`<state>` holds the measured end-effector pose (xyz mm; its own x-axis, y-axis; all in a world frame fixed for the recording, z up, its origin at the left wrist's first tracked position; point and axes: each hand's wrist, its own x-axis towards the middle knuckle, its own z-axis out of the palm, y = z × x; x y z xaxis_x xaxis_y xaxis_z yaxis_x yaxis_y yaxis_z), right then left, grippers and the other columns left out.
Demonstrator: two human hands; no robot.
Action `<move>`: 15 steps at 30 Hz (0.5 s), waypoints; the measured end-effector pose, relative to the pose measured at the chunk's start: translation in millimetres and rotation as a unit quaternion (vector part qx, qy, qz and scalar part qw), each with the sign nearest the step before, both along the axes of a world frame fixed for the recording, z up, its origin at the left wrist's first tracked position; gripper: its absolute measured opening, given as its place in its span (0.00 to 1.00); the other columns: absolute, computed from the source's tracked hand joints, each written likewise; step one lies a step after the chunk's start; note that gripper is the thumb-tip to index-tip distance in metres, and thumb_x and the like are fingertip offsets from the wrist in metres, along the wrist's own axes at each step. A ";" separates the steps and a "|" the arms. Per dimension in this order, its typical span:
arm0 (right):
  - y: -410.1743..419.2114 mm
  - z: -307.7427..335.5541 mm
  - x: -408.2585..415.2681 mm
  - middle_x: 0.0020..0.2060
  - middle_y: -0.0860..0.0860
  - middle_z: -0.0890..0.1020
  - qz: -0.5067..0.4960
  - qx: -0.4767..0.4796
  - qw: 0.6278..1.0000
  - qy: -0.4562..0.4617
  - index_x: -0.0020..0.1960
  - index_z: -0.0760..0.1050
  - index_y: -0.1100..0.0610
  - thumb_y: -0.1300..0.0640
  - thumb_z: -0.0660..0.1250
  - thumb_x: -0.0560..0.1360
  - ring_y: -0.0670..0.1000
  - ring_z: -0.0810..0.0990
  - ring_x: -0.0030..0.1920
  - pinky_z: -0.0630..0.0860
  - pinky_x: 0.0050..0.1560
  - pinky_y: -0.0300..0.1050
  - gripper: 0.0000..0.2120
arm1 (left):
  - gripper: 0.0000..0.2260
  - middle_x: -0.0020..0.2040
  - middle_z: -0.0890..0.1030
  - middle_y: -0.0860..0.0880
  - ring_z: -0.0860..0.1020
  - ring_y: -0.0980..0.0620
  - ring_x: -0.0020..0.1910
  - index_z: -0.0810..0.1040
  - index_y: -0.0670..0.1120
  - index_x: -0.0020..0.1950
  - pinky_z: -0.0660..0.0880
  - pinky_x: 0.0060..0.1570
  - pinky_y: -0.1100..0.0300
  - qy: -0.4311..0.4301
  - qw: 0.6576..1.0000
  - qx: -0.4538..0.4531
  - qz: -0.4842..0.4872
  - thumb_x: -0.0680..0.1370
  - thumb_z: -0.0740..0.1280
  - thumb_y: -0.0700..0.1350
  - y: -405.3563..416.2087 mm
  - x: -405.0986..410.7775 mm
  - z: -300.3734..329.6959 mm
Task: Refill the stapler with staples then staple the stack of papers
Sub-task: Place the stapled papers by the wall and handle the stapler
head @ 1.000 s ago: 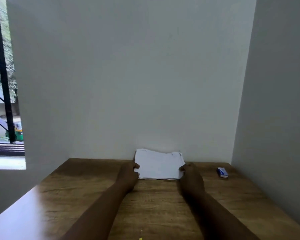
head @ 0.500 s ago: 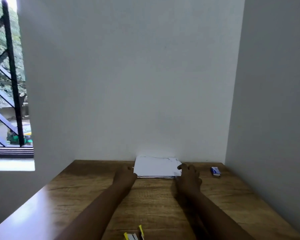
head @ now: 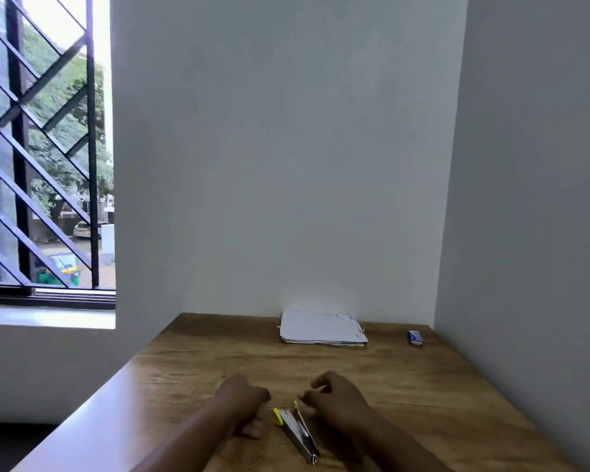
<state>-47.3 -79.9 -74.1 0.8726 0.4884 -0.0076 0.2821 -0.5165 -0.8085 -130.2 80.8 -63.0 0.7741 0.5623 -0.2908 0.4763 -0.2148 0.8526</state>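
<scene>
A metal stapler (head: 298,434) with yellow tips lies opened in a V on the wooden desk (head: 423,396), close to me. My left hand (head: 244,405) rests just left of it with fingers curled, and nothing shows in it. My right hand (head: 336,400) is just right of the stapler. Its blurred fingertips are at the stapler's far yellow tip, and I cannot tell if they grip it. The white stack of papers (head: 321,330) lies flat against the back wall, apart from both hands. A small blue staple box (head: 415,337) sits in the back right corner.
Grey walls close the desk at the back and on the right. The desk's left edge is open, with a barred window (head: 45,148) beyond it. Bare wood lies between the papers and my hands.
Both hands have let go of the paper stack and pulled back toward me to either side of the stapler. The view has shifted, and the stapler now shows fully.
</scene>
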 end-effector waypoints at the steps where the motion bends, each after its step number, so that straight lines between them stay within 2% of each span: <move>1: -1.1 -0.1 -5.9 0.50 0.47 0.79 0.002 0.004 1.000 0.021 0.53 0.75 0.49 0.45 0.74 0.67 0.45 0.78 0.48 0.74 0.43 0.39 0.18 | 0.16 0.35 0.78 0.39 0.77 0.48 0.19 0.68 0.33 0.63 0.76 0.19 0.60 -0.009 1.000 -0.016 0.000 0.78 0.66 0.39 -1.8 -4.3 0.2; 3: -2.7 -0.8 -15.4 0.51 0.48 0.79 0.009 -0.006 1.000 0.023 0.55 0.75 0.51 0.43 0.78 0.59 0.46 0.78 0.49 0.74 0.45 0.39 0.28 | 0.16 0.30 0.78 0.41 0.77 0.49 0.18 0.69 0.31 0.63 0.74 0.18 0.62 -0.022 1.000 -0.020 -0.009 0.78 0.66 0.38 -5.9 -9.2 3.1; 5: -3.5 -1.7 -21.4 0.52 0.50 0.80 0.013 -0.026 1.000 0.007 0.56 0.75 0.53 0.44 0.79 0.53 0.48 0.79 0.50 0.75 0.47 0.40 0.34 | 0.10 0.21 0.78 0.47 0.75 0.54 0.15 0.75 0.32 0.54 0.71 0.16 0.65 -0.019 0.999 0.007 -0.031 0.78 0.65 0.38 -15.0 -15.1 9.0; 6: -3.8 -1.8 -23.6 0.52 0.51 0.80 0.014 -0.038 0.999 -0.001 0.56 0.76 0.54 0.45 0.79 0.53 0.48 0.80 0.51 0.76 0.49 0.41 0.34 | 0.07 0.18 0.77 0.49 0.74 0.56 0.14 0.77 0.34 0.48 0.69 0.16 0.67 -0.021 0.999 0.017 -0.040 0.78 0.64 0.38 -19.8 -17.3 11.6; 8: -4.4 -0.9 -27.4 0.50 0.51 0.82 0.010 -0.062 0.998 -0.016 0.54 0.78 0.56 0.48 0.77 0.56 0.47 0.80 0.48 0.76 0.49 0.41 0.28 | 0.07 0.18 0.77 0.49 0.74 0.57 0.14 0.76 0.35 0.41 0.69 0.16 0.67 -0.014 0.998 0.013 -0.052 0.78 0.65 0.37 -26.3 -18.7 14.0; 11: -4.5 -0.8 -30.6 0.43 0.50 0.82 0.010 -0.072 0.997 -0.023 0.48 0.82 0.57 0.53 0.75 0.59 0.46 0.79 0.42 0.73 0.42 0.39 0.18 | 0.06 0.22 0.79 0.42 0.77 0.52 0.17 0.76 0.30 0.45 0.74 0.19 0.64 -0.024 0.998 -0.038 -0.053 0.77 0.67 0.35 -32.7 -15.3 12.3; 15: -4.7 -3.5 -35.5 0.35 0.50 0.82 -0.011 -0.041 0.999 -0.032 0.37 0.80 0.55 0.54 0.72 0.65 0.46 0.78 0.36 0.71 0.37 0.39 0.04 | 0.06 0.24 0.78 0.41 0.76 0.51 0.18 0.78 0.33 0.37 0.73 0.22 0.62 -0.046 0.998 -0.032 -0.041 0.74 0.69 0.33 -38.3 -4.2 0.6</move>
<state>-82.8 -84.6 -77.5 0.8831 0.4690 0.0099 0.3197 -0.5863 -0.7443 -134.4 42.6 -62.4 0.8418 0.4784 -0.2499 0.3786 -0.1935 0.9051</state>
